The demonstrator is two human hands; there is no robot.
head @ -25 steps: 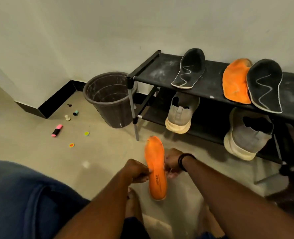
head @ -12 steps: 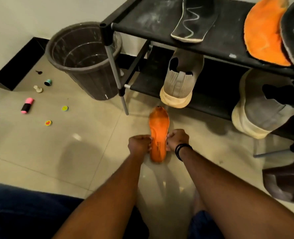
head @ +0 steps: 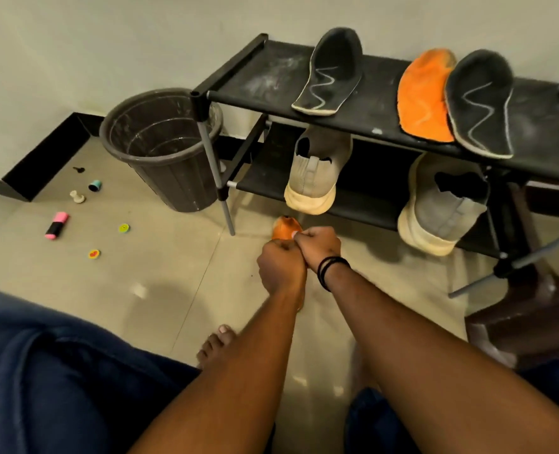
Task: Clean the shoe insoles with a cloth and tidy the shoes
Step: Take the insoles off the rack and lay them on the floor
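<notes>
Both arms are reaching forward and down, fists side by side and touching: left hand (head: 279, 267) and right hand (head: 320, 245) are each curling tight around one orange insole (head: 284, 228), only its tip showing just beyond the knuckles. Above and beyond the hands, the rack (head: 261, 77) is carrying three insoles, two black and one orange, with two grey shoes on the shelf beneath.

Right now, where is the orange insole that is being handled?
Head view, centre: the orange insole is gripped between the left hand and right hand, low over the floor before the shoe rack.
</notes>
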